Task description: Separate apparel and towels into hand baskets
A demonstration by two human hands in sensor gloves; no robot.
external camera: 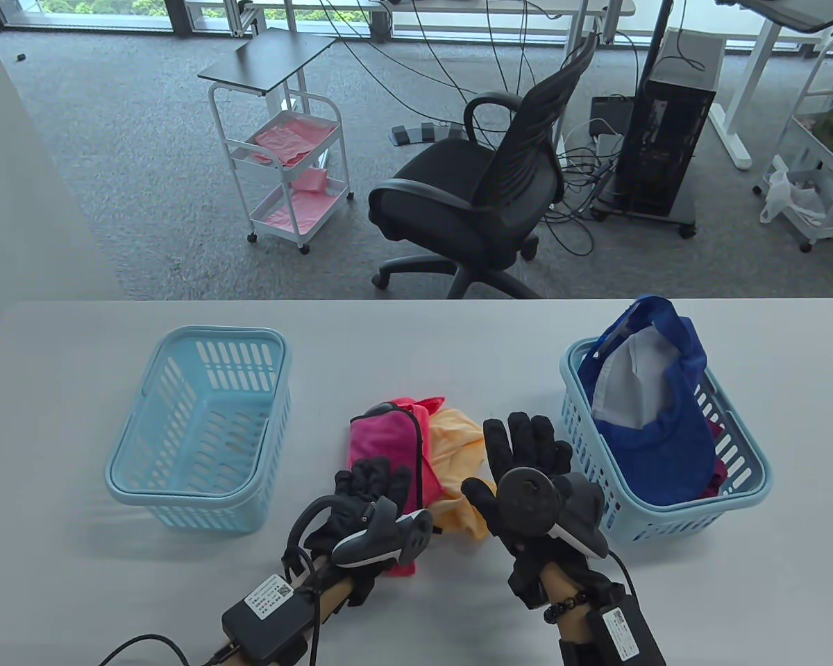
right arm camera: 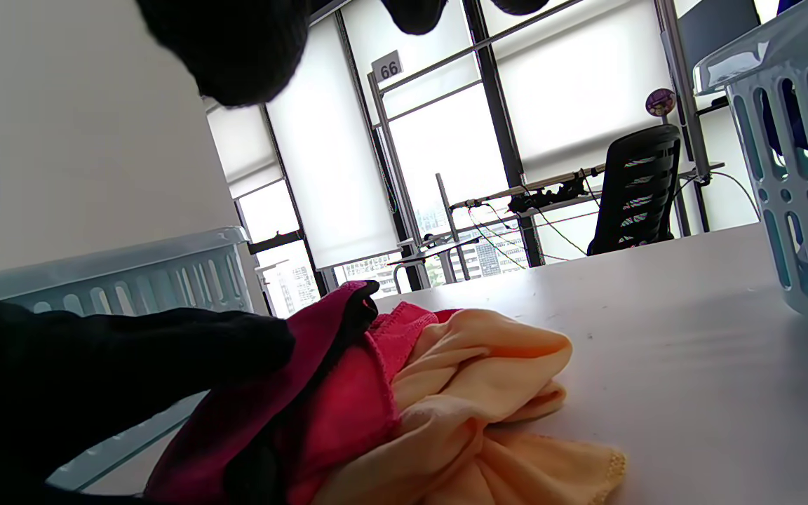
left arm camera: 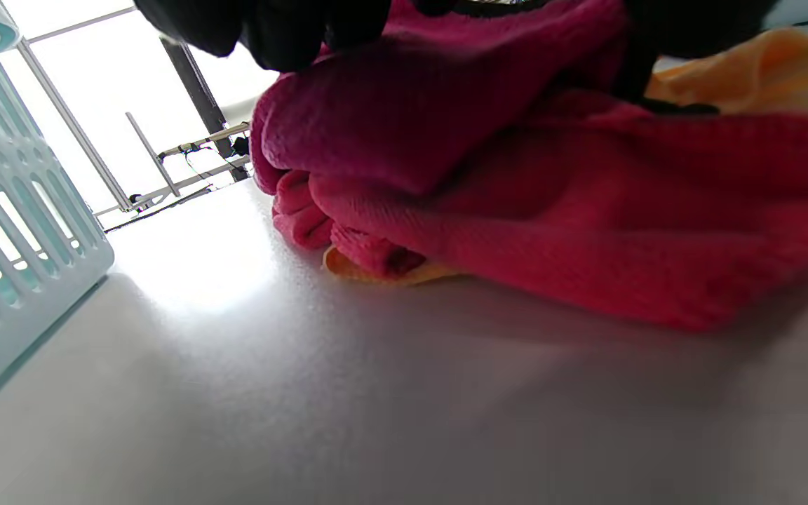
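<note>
Blue cap [external camera: 656,416] fills my right basket [external camera: 746,496]; the left basket [external camera: 198,496] holds nothing. My left hand [external camera: 368,496] grips the pink towel [external camera: 382,433]; my right hand [external camera: 527,472] hovers spread open.

Both baskets are light blue, one [external camera: 198,430] left of the hands and one [external camera: 666,513] on the right. The cap [external camera: 656,416] is dark blue with white inside. Under the black gloves, the towel [external camera: 383,444] is bright pink and the cloth [external camera: 451,444] beside it is soft orange.
</note>
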